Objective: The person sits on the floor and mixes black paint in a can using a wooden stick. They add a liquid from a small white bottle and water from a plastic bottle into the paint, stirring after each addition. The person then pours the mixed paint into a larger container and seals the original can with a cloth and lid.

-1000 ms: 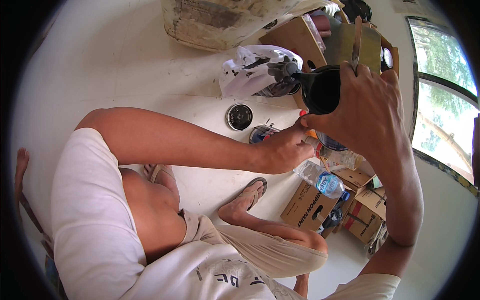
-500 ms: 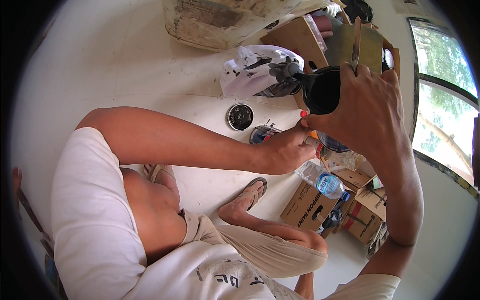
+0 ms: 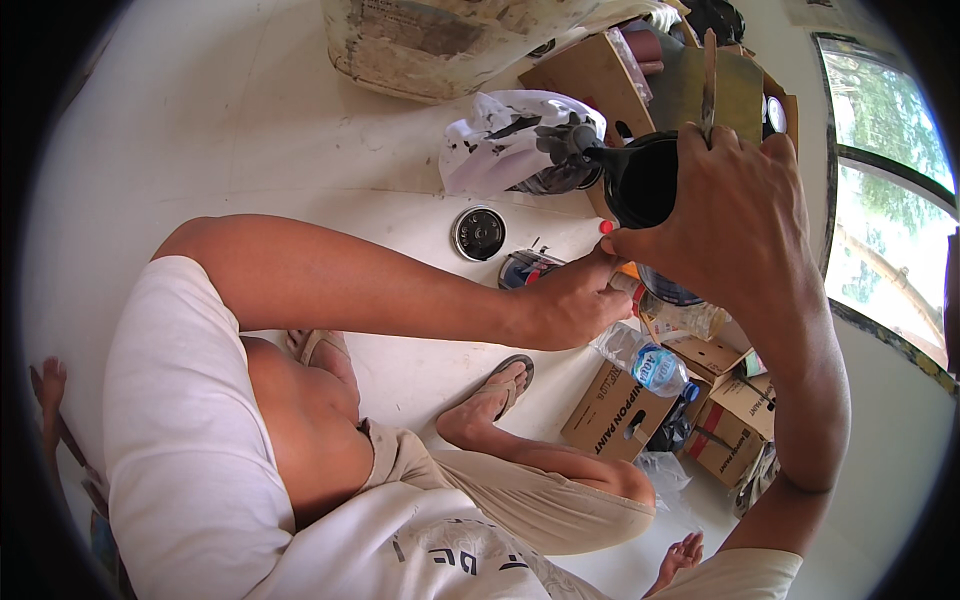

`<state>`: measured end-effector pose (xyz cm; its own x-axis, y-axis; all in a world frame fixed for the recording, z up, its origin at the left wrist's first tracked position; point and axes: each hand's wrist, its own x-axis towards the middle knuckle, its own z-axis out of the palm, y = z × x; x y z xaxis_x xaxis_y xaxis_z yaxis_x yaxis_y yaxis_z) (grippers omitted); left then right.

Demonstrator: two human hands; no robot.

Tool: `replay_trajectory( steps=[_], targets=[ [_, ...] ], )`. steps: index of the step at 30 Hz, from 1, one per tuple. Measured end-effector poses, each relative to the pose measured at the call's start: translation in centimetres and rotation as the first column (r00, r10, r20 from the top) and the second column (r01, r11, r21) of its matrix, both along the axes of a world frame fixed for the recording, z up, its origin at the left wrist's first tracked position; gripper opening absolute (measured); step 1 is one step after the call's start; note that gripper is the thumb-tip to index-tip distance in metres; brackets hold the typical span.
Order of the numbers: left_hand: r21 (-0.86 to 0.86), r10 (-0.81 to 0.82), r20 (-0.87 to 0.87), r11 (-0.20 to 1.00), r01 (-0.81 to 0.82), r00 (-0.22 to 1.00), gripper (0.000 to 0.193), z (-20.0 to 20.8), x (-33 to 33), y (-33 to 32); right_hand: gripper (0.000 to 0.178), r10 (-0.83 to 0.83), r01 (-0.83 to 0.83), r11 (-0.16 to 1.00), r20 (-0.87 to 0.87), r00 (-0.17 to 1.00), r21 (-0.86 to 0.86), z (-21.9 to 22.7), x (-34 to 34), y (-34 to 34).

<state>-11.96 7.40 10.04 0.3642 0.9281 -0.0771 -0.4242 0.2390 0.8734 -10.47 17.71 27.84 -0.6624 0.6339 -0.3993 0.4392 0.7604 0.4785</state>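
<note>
My right hand wraps around the rim of a tilted paint can with dark paint inside. A thin flat stick stands up between its fingers. A dark strand runs from the can's lip to a black-smeared white cloth, draped over a container largely hidden beneath it. Below the can, my left hand is closed; what its fingers hold is hidden. A round black lid lies on the floor left of the can.
A small can and a clear water bottle are beside my left hand. Cardboard boxes stand at the right, under a window. A large stained tub is at the far side. Another person's hand shows at the lower edge.
Another person's hand has come into view at the lower edge, and a clear plastic bag now shows beside the boxes. My own hands and the tilted can have hardly moved.
</note>
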Motion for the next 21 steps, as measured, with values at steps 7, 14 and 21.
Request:
replay_trajectory(
  steps=[7, 14, 21],
  targets=[
    [0.013, 0.037, 0.031, 0.999, -0.038, 0.999, 0.049, 0.4, -0.2, -0.1, 0.072, -0.012, 0.012, 1.000, 0.000, 1.000, -0.011, 0.0, -0.2, -0.1],
    [0.144, 0.060, -0.067, 0.988, -0.050, 0.996, 0.049, -0.9, 0.5, -0.2, 0.072, -0.023, 0.023, 1.000, 0.024, 0.999, -0.012, 0.1, -0.5, -0.1],
    [0.110, 0.135, -0.066, 0.986, -0.127, 0.989, 0.039, -1.1, 0.7, -0.4, 0.073, -0.015, 0.015, 1.000, -0.014, 1.000, -0.023, 0.2, -0.8, -0.1]
  ],
)
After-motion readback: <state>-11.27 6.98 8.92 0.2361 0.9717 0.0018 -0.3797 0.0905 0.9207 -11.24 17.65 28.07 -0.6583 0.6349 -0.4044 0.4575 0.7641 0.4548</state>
